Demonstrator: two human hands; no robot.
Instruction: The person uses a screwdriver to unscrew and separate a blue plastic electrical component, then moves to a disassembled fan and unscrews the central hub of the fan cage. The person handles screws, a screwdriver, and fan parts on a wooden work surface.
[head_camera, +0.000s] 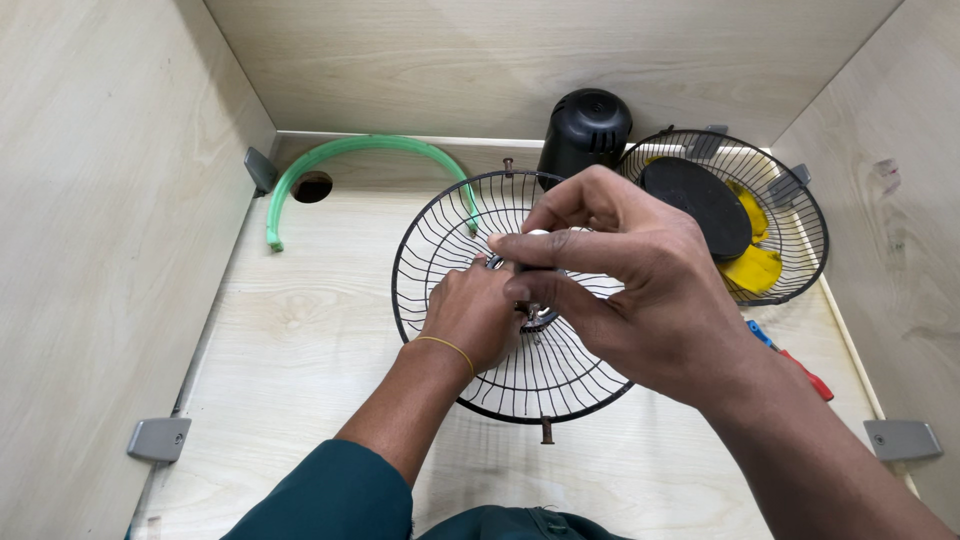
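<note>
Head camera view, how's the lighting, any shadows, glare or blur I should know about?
Head view: soft, even light, no glare on the pale wood table; faint shadow under the wire fan guard; the right hand, close to the lens, looks large and slightly soft; the walls splay outward, wide-angle distortion; left hand sharp.

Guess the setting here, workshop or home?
Likely a workbench station boxed in by light wood panels, not a home. Both hands work at the hub of a black wire fan guard; a black motor housing and second guard sit behind.
</note>
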